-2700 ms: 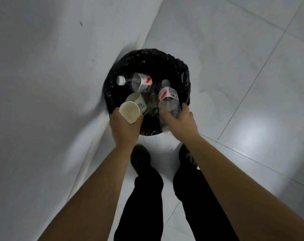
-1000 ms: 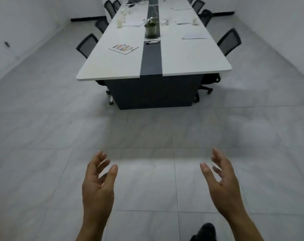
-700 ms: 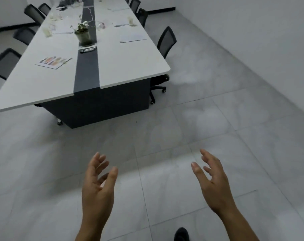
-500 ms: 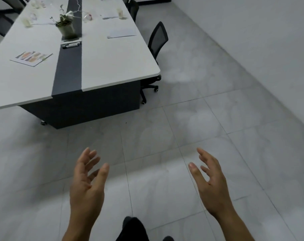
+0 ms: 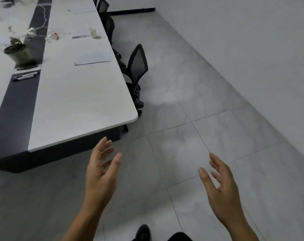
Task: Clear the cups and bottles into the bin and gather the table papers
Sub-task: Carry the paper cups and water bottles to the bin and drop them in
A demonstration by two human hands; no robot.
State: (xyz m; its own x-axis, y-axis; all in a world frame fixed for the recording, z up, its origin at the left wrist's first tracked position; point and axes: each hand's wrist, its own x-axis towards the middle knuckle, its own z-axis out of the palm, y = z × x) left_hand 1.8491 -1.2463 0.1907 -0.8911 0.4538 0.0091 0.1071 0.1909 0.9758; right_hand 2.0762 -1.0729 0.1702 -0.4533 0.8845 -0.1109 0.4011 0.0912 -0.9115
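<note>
Table [image 5: 81,94] top smooth, matt white; dark matt strip [image 5: 17,105] down its middle. Thin paper [image 5: 93,58] on table. Chair [image 5: 138,64] beside table: black mesh back. Floor [image 5: 182,153] under table: glossy grey marbled tile.

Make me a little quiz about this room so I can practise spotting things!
1. True or false: the left hand and the right hand each grip a bottle.
2. Which of these stands on the table? A: a potted plant. B: a laptop. C: a bin.
3. Fill in the gap: the paper cup stands on the ____.

Key: 1 false, both hands are open and hold nothing. 2 A. 3 table.
</note>
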